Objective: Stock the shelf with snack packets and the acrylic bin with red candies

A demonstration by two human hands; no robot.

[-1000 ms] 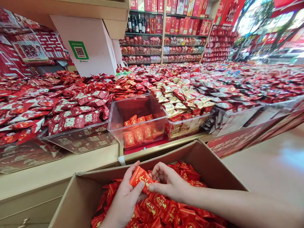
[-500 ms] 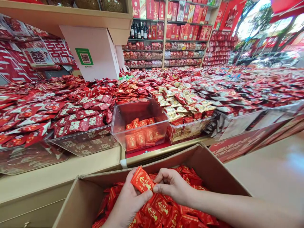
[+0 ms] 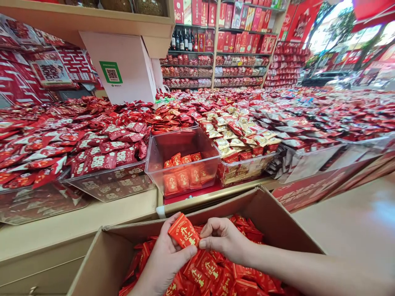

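A red candy packet with gold lettering is held above an open cardboard box. My left hand is closed round its left side, with the thumb along the lower edge. Thumb and forefinger of my right hand pinch its right end. Beneath both hands, the box holds a heap of matching red packets. Just beyond the box stands a clear plastic bin with several of the same red packets stacked upright near its front.
Bins heaped with maroon packets and gold-and-white packets flank the clear bin. A white box with a QR code stands behind, below an overhanging shelf. A pale counter lies left; stocked shelves rise at the back.
The held packet and my left hand have shifted very slightly left and up. Both hands keep the same hold, and the bins look unchanged.
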